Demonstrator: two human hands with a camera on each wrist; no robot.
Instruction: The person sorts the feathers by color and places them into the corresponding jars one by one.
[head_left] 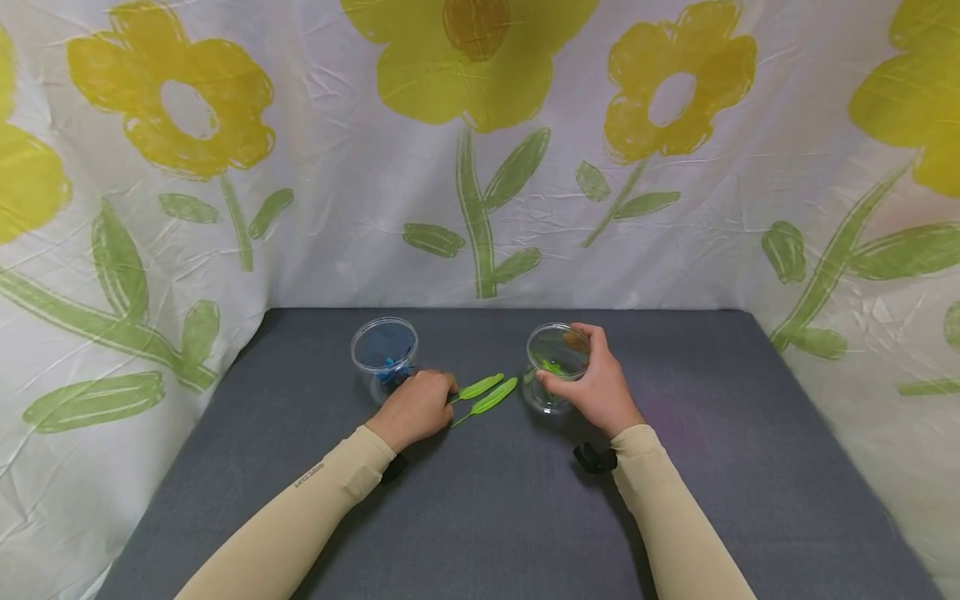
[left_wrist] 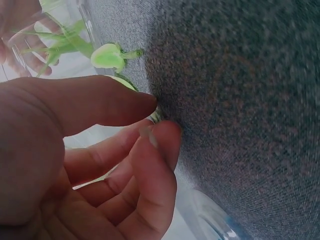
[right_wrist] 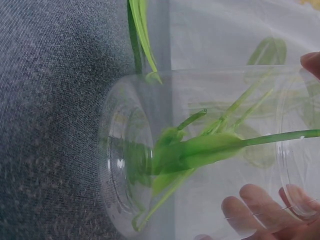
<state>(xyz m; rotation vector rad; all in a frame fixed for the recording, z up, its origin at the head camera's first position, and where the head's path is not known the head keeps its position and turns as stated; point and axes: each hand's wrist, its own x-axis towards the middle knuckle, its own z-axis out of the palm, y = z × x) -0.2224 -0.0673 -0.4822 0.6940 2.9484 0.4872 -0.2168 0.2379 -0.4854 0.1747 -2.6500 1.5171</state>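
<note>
My left hand point(head_left: 420, 407) pinches the thin stem of a green plastic leaf point(head_left: 482, 386) between thumb and fingertips, low over the table. A second green leaf point(head_left: 497, 395) lies beside it on the cloth, its stem pointing towards me. With thumb and fingers spread round the upper wall, my right hand point(head_left: 600, 392) grips a clear plastic cup point(head_left: 534, 398) that stands upright. Several green leaves point(right_wrist: 200, 152) with stems are inside this cup, seen through its wall in the right wrist view.
Left of centre stands another clear cup point(head_left: 362, 358) with blue pieces point(head_left: 390, 372) in it, just behind my left hand. A dark grey cloth point(head_left: 480, 517) covers the table. White fabric point(head_left: 337, 250) printed with yellow flowers hangs at the back and sides.
</note>
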